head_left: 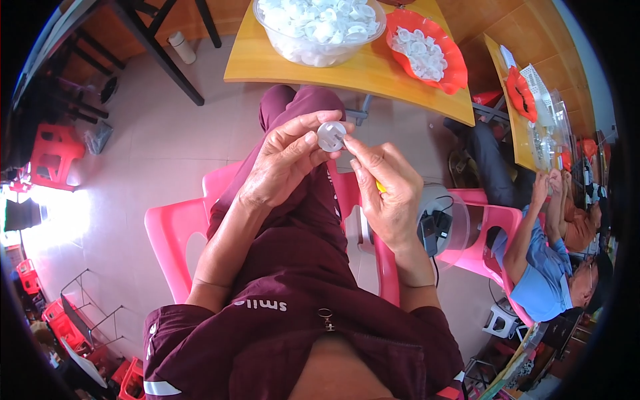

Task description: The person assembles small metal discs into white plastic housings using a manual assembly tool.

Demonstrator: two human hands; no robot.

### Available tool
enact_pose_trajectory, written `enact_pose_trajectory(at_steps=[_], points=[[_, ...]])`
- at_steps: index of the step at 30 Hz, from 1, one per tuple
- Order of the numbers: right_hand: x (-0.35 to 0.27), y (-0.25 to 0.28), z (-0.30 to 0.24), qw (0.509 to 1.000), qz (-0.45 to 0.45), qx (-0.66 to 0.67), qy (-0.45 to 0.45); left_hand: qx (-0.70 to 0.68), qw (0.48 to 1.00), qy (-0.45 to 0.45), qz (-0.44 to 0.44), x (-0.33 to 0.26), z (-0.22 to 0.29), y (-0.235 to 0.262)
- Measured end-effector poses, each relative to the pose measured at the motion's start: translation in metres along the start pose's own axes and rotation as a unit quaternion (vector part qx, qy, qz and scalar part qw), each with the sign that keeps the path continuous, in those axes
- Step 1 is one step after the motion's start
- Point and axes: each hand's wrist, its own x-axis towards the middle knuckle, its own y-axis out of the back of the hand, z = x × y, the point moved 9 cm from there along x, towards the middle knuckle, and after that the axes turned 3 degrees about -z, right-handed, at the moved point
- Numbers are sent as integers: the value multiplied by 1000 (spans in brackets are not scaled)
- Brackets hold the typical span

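Being pinched in the curled left hand (283,160), seemingly for steadiness: a white disc (330,137); right of it, a yellow tool (381,187) is gripped in the folded right hand (392,193).

Open room is stretching left of the left hand (287,160), over the floor (147,143), with the pink chair's armrest (167,230) standing lower down. Straight ahead, the knees (288,107) are filling the way to the worktop (250,57). There, a clear bowl (310,56) is blocking the middle and a red dish (457,75) the right, while bare wood is leaving a way in at the left end. Right of the right hand (392,190), a black adapter (429,230) and a second pink chair (497,217) are crowding the side.
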Motion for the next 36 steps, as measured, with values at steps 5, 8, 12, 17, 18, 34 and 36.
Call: enact_pose_trajectory(at_steps=[5, 8, 12, 17, 18, 34, 36], points=[[-2, 2, 0, 1000, 4, -6, 23, -32, 999, 11, -2, 0, -4, -7], [-3, 4, -2, 999, 9, -10, 37, -56, 998, 13, -8, -1, -7, -9], [-3, 5, -4, 999, -9, -46, 23, -83, 996, 21, -10, -1, -11, -10], [-5, 7, -5, 998, -6, -46, 29, -165, 985, 34, -31, 0, -20, -12], [-6, 8, -5, 999, -3, -44, 29, -166, 985, 33, -31, 0, -20, -12], [-6, 5, -7, 988, -35, -150, 15, -112, 993, 18, -16, 0, -20, -11], [-6, 4, -5, 988, -33, -151, 10, -102, 995, 13, -13, 0, -19, -12]])
